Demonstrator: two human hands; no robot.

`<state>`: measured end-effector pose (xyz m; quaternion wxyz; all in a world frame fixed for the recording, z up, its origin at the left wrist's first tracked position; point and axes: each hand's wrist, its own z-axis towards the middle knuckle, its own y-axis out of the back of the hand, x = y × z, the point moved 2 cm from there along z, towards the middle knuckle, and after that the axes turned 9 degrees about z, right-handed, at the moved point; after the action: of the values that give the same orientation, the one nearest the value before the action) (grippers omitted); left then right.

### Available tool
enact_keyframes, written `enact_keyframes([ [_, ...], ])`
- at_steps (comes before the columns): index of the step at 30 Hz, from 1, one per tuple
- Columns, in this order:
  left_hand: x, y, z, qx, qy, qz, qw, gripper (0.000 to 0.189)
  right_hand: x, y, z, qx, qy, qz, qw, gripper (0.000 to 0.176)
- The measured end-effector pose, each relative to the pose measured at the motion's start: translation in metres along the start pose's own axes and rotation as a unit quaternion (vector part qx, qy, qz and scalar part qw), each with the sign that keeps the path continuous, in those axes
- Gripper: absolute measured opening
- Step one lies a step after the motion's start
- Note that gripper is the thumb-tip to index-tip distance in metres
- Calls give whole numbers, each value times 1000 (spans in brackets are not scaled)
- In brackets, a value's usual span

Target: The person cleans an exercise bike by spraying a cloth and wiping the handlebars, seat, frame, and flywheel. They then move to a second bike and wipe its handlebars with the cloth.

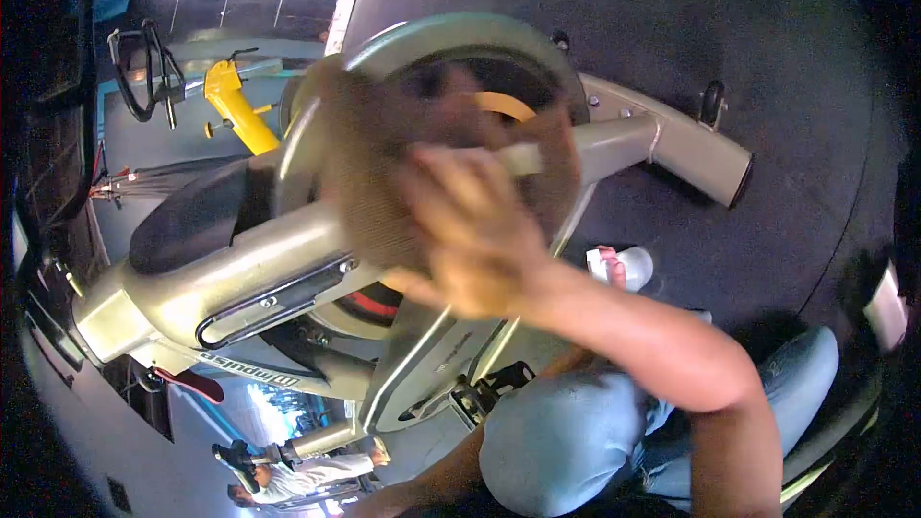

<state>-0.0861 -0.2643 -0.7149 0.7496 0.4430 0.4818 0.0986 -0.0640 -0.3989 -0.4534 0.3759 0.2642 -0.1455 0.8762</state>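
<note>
My right hand (470,240), blurred by motion, presses a brown ribbed cloth (374,173) against the round flywheel (451,29) of an exercise bike. The cloth hangs over the wheel's side and part of the silver frame tube (259,254). Some of the wheel's dark middle and a yellow arc (506,105) show past the cloth. My left forearm (422,480) runs in from the bottom and passes behind my bent knee, which hides the left hand. Below the wheel are the crank cover (408,393) and a pedal (504,379).
A silver foot bar (705,153) with a small wheel (712,101) rests on the dark floor mat (767,58). Near my knee lies a white and pink thing (624,269). Behind are a yellow bike (235,105) and a person in white (307,480).
</note>
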Motion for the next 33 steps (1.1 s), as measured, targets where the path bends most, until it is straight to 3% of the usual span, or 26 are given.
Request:
enact_keyframes([
  [2,-1,3,-4,0,4,2,1000,27,-38,18,-42,3,-50,-60,997,58],
  [4,0,2,-7,2,5,7,1000,27,-71,31,-90,-50,-179,-68,980,63],
  [5,0,0,-6,2,5,7,1000,27,-85,37,-111,-52,-245,-90,964,55],
  [6,0,-1,-8,2,6,8,1000,27,-86,44,-115,-33,-230,-100,967,47],
  [8,1,-5,-8,3,9,8,1000,26,-77,34,-112,-94,-225,-64,968,42],
  [10,3,-6,-9,7,12,14,1000,26,-51,8,-81,-189,-143,-16,971,45],
  [12,2,-5,-8,11,14,14,1000,26,-14,-1,-37,-152,-103,70,980,52],
  [13,0,-3,-7,10,14,15,1000,26,6,-1,-18,-25,36,26,999,47],
  [14,0,-1,-8,9,16,15,1000,25,11,-6,-12,-73,6,70,995,38],
  [18,-3,1,-8,4,22,8,1000,25,-35,19,-53,84,67,-109,988,39],
  [19,-2,0,-8,4,22,8,1000,25,-47,27,-74,85,24,-35,995,45],
  [20,0,-2,-9,4,21,10,1000,25,-60,29,-95,59,16,-57,997,48],
  [22,3,-7,-8,9,23,8,1000,25,-57,25,-110,46,-107,-68,991,44],
  [24,3,-6,-9,11,24,11,1000,24,-37,6,-104,-41,-103,-55,992,43],
  [25,4,-6,-9,13,24,13,1000,24,-19,5,-81,-31,-99,-39,994,47],
  [28,3,-3,-8,16,23,19,999,24,6,-11,-51,6,67,6,998,32],
  [30,0,-1,-5,17,22,16,999,24,-17,-13,-66,6,74,-31,997,29],
  [31,-3,1,-4,15,21,15,1000,24,-32,-7,-76,5,48,-42,998,32],
  [33,-11,9,-4,5,15,19,1000,24,-71,9,-110,-69,-118,-14,990,40],
])
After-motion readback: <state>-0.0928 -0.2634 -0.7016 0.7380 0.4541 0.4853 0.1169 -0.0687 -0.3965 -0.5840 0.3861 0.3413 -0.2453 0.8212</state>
